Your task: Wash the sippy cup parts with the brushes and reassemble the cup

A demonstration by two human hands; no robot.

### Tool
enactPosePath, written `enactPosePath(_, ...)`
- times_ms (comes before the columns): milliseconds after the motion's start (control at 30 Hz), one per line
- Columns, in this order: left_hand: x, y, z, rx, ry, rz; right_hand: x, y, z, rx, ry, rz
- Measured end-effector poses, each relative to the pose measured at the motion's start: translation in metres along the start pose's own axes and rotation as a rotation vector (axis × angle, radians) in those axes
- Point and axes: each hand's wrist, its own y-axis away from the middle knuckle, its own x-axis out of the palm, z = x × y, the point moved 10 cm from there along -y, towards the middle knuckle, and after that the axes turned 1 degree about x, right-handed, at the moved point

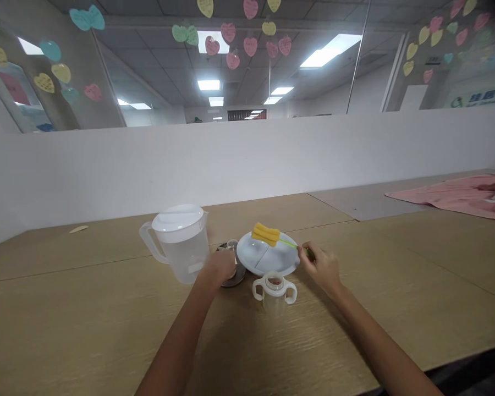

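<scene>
My right hand (322, 267) is closed around the green handle of a bottle brush. The brush's yellow sponge head (265, 235) is over a white divided plate (284, 264). My left hand (220, 266) is closed at a small dark round dish (240, 276); its fingers are mostly hidden, and what they grip cannot be made out. A clear rounded piece (232, 245) shows just beyond those fingers. Between my arms, in front of the plate, stands an uncapped clear baby bottle (274, 300) with two white handles.
A translucent pitcher (187, 253) with a white lid stands left of my left hand. On the far right, a pink cloth (441, 192) lies on the wooden table (86, 324). A white wall (231, 159) with windows above bounds the table's back.
</scene>
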Motion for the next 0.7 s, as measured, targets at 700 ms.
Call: enactPosePath(700, -0.062, 0.018, -0.069, 0.197, 0.349, -0.158, 0.004, -0.005, -0.012, 0.206, -0.485, 0.067)
